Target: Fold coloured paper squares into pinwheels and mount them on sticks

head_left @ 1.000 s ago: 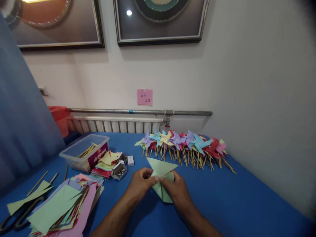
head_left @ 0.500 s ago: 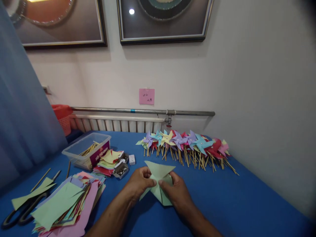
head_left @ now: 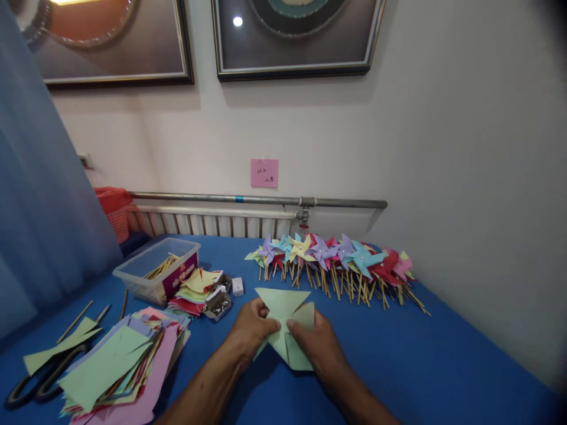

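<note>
Folding stage, judged from the hold: flaps of a green paper (head_left: 283,330) being brought to its centre, as on a pinwheel head. Paper held just above the blue table (head_left: 420,366), near the front edge, between both hands. Left hand (head_left: 250,330) closed in a pinch on the left side of the paper, fingers curled, thumb on top. Right hand (head_left: 316,342) likewise pinched on the right side, thumb pressing a flap near the middle. Finished pinwheels (head_left: 336,265) in a row behind, by the wall, well apart from the hands. Pins (head_left: 219,306) in a small open box just left of the left hand; sticks in a tub (head_left: 155,268) further left; scissors (head_left: 39,383) and cut sheets (head_left: 119,372) at far left. Next move likely calls for holding all flaps at centre with one hand and freeing the other to reach a pin; risk of flaps springing back if the pinch slackens.
</note>
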### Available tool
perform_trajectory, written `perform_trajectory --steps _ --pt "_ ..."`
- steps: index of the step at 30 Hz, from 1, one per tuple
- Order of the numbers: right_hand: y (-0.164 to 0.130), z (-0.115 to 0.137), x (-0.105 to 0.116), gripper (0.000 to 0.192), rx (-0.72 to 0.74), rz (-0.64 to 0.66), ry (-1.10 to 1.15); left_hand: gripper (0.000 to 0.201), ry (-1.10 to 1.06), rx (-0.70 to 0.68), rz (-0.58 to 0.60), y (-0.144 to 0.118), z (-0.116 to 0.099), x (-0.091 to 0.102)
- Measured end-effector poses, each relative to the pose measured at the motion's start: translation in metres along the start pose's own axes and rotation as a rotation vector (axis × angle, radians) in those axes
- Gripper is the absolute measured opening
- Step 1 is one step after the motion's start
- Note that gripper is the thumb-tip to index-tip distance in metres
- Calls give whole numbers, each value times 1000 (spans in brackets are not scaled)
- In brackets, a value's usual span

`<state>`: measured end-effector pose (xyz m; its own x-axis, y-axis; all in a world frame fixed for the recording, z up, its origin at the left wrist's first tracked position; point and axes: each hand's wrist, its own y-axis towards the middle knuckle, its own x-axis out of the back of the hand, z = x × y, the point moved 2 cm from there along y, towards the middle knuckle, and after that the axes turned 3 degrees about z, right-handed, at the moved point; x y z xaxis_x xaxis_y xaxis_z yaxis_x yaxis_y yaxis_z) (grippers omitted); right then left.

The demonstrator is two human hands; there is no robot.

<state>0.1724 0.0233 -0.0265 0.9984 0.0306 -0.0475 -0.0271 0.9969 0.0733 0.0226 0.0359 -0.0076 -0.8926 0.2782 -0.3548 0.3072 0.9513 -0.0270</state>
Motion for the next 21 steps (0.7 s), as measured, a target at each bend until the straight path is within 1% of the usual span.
perform_trajectory --steps 3,6,10,13,17,21 --pt "1 -2 1 46 -22 16 26 52 4 -7 -24 1 -1 0" --pt "2 -1 1 51 4 32 -4 51 26 2 -32 1 -2 -1" --pt "1 0 1 51 16 20 -80 47 33 -1 -46 0 -4 -4" --pt "-1 2 1 49 18 -2 -103 46 27 -7 -25 -2 -7 -6" --pt "0 1 1 46 3 -12 -75 46 29 -7 -4 -3 -6 -5" --pt "3 -3 2 53 -30 -40 -21 44 86 -33 -11 0 -2 -3"
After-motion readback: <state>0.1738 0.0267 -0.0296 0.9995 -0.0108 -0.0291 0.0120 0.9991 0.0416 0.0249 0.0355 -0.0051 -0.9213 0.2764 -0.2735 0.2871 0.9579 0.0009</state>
